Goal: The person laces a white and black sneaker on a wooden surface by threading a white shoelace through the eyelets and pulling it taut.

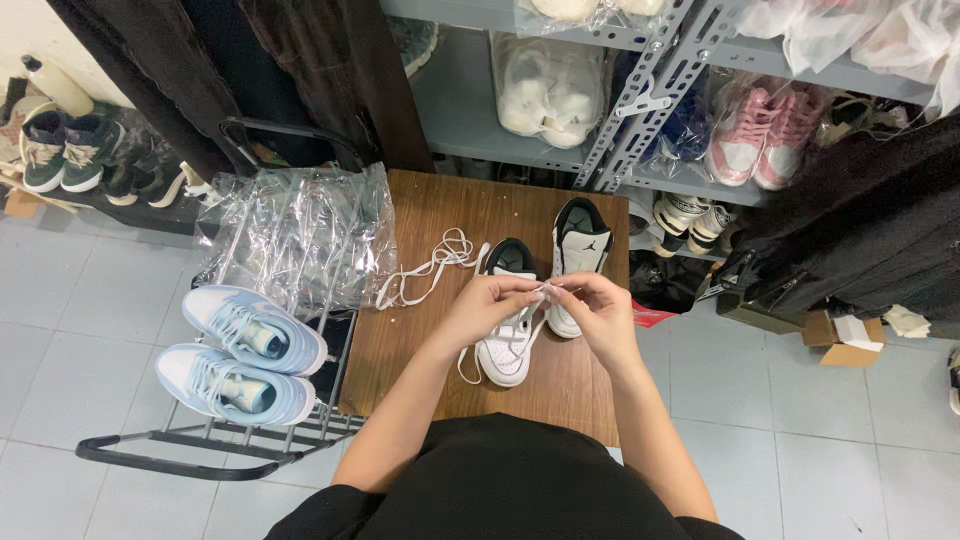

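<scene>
A white sneaker with a black collar [507,350] stands on a small wooden table [440,340], toe toward me. Its mate [580,245] stands just beyond it to the right. My left hand [490,303] and my right hand [592,308] meet above the near sneaker, both pinching a white shoelace [545,291] that runs down into the shoe. A second loose white lace [430,268] lies coiled on the table to the left of the shoes.
A pile of clear plastic bags [300,235] and a pair of light blue sneakers [240,355] rest on a black metal rack [200,445] at the left. Grey shelving [650,90] behind the table holds bagged shoes. Cardboard boxes [845,340] sit on the tiled floor at right.
</scene>
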